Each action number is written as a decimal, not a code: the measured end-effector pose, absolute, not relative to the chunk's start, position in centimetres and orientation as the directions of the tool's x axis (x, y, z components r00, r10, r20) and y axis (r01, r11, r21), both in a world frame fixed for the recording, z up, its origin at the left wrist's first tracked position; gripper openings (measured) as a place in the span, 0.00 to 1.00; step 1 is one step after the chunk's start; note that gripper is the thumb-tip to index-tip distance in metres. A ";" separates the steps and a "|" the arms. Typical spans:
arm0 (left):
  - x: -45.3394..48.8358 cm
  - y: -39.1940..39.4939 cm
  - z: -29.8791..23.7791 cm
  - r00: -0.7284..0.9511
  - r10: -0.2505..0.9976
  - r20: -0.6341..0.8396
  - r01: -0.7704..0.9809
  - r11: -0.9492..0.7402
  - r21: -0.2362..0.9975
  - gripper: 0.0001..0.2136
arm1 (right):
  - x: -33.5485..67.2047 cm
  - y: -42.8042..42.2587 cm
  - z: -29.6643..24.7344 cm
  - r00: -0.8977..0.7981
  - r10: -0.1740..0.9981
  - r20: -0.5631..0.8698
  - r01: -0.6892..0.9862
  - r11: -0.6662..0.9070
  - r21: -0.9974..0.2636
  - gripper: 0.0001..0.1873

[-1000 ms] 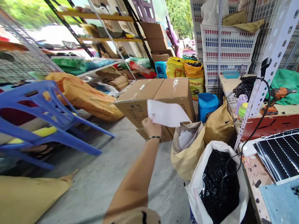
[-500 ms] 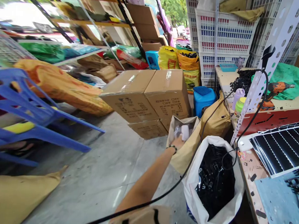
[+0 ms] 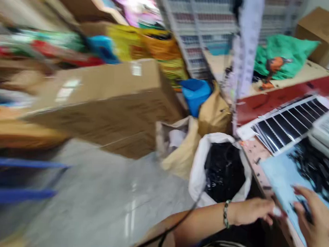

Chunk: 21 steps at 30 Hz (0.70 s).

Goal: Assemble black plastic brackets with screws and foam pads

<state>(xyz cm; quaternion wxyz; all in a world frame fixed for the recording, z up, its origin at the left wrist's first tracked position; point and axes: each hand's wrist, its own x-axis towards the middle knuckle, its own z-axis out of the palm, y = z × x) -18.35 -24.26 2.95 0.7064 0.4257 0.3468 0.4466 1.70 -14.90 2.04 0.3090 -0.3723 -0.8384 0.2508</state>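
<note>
My left hand [image 3: 254, 212], with a beaded bracelet at its wrist, is at the table's near edge. Its fingers are pinched together on a small white piece [image 3: 277, 211], too blurred to name more exactly. At the lower right my right hand [image 3: 313, 218] curls over the light blue mat [image 3: 276, 170], with a small black part [image 3: 307, 211] between thumb and fingers. Beyond it, a pile of black plastic parts [image 3: 311, 168] lies on the mat. Just left of the table stands a white sack [image 3: 196, 175] filled with black parts.
An open tan sack [image 3: 185, 156] with whitish contents stands beside large cartons [image 3: 114, 89]. Black-striped sheets [image 3: 285, 122] lie on the table, with an orange power drill [image 3: 274, 66] behind them. A dark cable [image 3: 182, 221] crosses my left arm. A blue chair [image 3: 24, 196] is at left.
My view has swung right. My left hand has come out of the tan sack and over to the table edge, now with a small white piece. My right hand has come into view.
</note>
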 end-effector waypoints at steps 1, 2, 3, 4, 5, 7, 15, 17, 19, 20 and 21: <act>-17.1 -23.1 3.2 0.302 0.946 -0.116 -0.402 0.237 0.885 0.25 | 1.1 -15.1 2.3 -0.566 0.727 0.390 0.481 0.675 -0.560 0.19; -16.2 -22.0 3.4 0.269 0.954 -0.131 -0.439 0.242 0.865 0.26 | 0.4 -15.1 2.6 -0.582 0.690 0.429 0.493 0.720 -0.488 0.21; -15.7 -20.9 3.6 0.276 0.951 -0.137 -0.455 0.254 0.853 0.26 | -0.1 -14.9 2.8 -0.594 0.673 0.442 0.512 0.739 -0.437 0.23; -15.3 -19.8 3.7 0.294 0.944 -0.149 -0.447 0.273 0.852 0.25 | -0.5 -14.5 3.0 -0.605 0.658 0.449 0.524 0.753 -0.397 0.25; -15.0 -18.8 3.8 0.304 0.938 -0.167 -0.410 0.287 0.866 0.23 | -0.8 -14.2 3.1 -0.585 0.674 0.451 0.560 0.738 -0.377 0.27; -14.5 -17.4 3.7 0.302 0.934 -0.191 -0.323 0.289 0.901 0.21 | -0.6 -13.8 3.2 -0.511 0.732 0.449 0.638 0.674 -0.373 0.33; -13.9 -16.3 3.1 0.160 0.980 -0.116 0.020 0.114 0.993 0.15 | 3.9 -15.1 3.5 -0.283 0.905 0.318 0.666 0.424 -0.614 0.29; -13.8 -16.1 2.9 0.272 0.959 -0.076 0.089 0.054 0.995 0.15 | 4.3 -15.6 3.8 -0.277 0.909 0.310 0.631 0.416 -0.654 0.17; -13.5 -15.8 2.6 0.352 0.933 -0.075 0.109 0.038 0.993 0.16 | 4.6 -16.0 4.1 -0.307 0.908 0.284 0.607 0.417 -0.677 0.05; -13.4 -15.7 2.4 0.362 0.930 -0.069 0.128 0.023 0.991 0.17 | 4.9 -16.2 4.1 -0.294 0.915 0.276 0.592 0.401 -0.699 0.04; -13.3 -15.4 2.2 0.352 0.935 -0.046 0.166 -0.014 0.986 0.17 | 5.4 -16.3 4.0 -0.246 0.931 0.269 0.574 0.363 -0.734 0.04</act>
